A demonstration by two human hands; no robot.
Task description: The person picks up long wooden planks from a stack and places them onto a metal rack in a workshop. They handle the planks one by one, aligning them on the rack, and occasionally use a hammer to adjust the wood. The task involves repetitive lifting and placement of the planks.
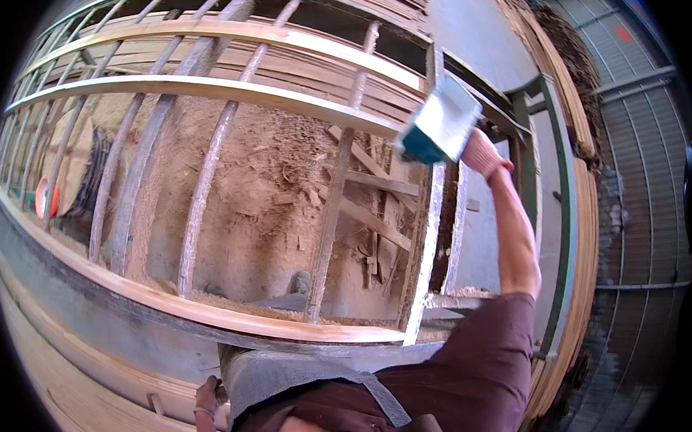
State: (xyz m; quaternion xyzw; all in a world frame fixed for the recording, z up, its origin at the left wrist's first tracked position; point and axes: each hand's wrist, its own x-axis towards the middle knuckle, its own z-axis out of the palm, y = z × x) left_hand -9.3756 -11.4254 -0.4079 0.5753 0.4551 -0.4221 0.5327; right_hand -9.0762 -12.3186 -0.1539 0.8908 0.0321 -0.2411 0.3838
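Right hand (482, 155) raised at about one o'clock, gripping a teal-and-grey power tool (439, 126); fingers hidden behind the tool, their grip impossible to tell. Tool at ten o'clock from the wrist, over the wooden rail (227, 88). Left hand (207, 398) low at seven o'clock, fingers unclear.

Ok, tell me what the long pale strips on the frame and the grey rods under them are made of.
The long pale curved strips look like bare sanded wood: light tan, matt, faint grain. The grey cross rods look like metal, dull and dust-coated, though the coating leaves it open. The right hand holds a teal-and-grey boxy tool, probably plastic-cased. The left hand rests low by stacked boards.
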